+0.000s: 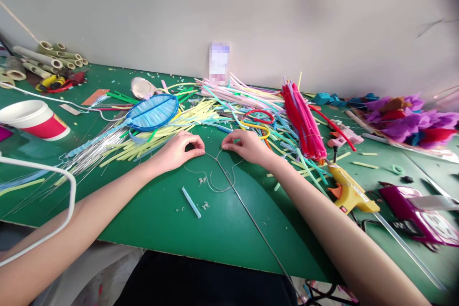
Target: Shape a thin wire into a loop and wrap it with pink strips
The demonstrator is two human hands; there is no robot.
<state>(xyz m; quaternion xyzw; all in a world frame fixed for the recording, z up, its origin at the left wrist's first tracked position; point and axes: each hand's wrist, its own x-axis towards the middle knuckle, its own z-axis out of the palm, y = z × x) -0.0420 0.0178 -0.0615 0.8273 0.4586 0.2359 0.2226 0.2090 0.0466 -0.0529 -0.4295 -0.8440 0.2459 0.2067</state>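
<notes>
The left hand (184,150) and right hand (247,146) each pinch a stretch of thin thread (211,155) between thumb and finger, above the middle of the desk (215,234). The thread meets the tip of a metal rod (247,210), apparently looped or knotted there; slack curls hang below, so tightening seems undone, and the rod is bare along its length. A blue leaf shape (154,112) nearby looks finished. At far left stands a paper cup (46,126), its contents not discernible.

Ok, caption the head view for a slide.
Left hand and right hand pinch thin thread at the tip of a rod.
</notes>
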